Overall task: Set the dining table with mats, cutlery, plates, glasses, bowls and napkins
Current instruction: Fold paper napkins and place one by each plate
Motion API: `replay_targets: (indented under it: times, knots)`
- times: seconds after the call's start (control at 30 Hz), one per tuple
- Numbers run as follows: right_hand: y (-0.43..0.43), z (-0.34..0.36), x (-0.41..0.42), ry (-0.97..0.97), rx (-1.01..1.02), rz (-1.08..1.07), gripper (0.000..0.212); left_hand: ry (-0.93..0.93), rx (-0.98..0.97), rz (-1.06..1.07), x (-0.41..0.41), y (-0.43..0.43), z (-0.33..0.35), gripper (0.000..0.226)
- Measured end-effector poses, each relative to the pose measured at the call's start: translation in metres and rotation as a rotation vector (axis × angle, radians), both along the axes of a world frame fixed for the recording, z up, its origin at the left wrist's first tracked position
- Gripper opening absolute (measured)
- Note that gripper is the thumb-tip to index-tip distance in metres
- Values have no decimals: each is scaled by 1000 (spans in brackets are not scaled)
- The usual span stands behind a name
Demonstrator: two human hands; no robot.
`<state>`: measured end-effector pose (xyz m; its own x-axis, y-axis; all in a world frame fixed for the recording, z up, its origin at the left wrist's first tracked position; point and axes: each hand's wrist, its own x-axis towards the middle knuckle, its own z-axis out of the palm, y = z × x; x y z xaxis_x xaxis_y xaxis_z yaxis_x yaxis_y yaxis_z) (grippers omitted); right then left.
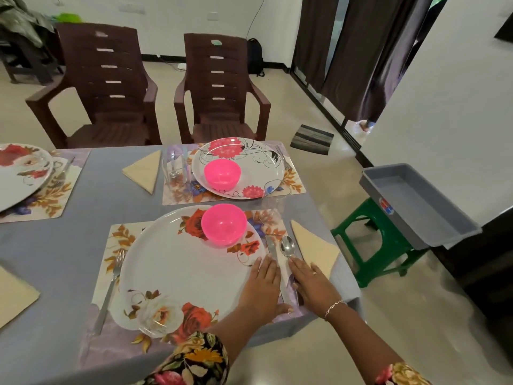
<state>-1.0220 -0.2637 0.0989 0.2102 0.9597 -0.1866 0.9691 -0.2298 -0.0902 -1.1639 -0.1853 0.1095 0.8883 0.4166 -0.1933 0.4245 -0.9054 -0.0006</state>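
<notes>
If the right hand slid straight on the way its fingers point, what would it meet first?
Most likely the spoon: its bowl lies just ahead of the right hand, beside the knife. The hand may already cover its handle.

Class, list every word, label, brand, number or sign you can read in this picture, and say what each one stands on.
No text here can be read.
Red and blue sticker on the outer side of the grey tray: probably a brand mark, but too small and blurred to read.
Nothing else in view shows any writing or numbers.
</notes>
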Motion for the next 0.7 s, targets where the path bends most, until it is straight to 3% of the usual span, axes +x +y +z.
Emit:
replay_targets:
  times: [0.1,0.17,0.3,0.37,0.6,0.7]
  knots:
    - [-3,-1,-2,-35,102,-16,67,-17,11,-11,-1,0,-1,85]
    - [-4,2,-7,-26,138,-33,69,-141,7,7,-7,2,2,79]
    - [3,17,-32,68,314,29,53,-326,-99,110,-39,2,12,57]
    - [11,21,-52,97,364,78,34,-395,-113,236,-67,6,14,66]
    - [65,23,-135,127,351,327,31,-567,30,791,-179,19,9,57]
    - [86,26,-170,113,326,426,27,-619,85,918,-219,25,2,47]
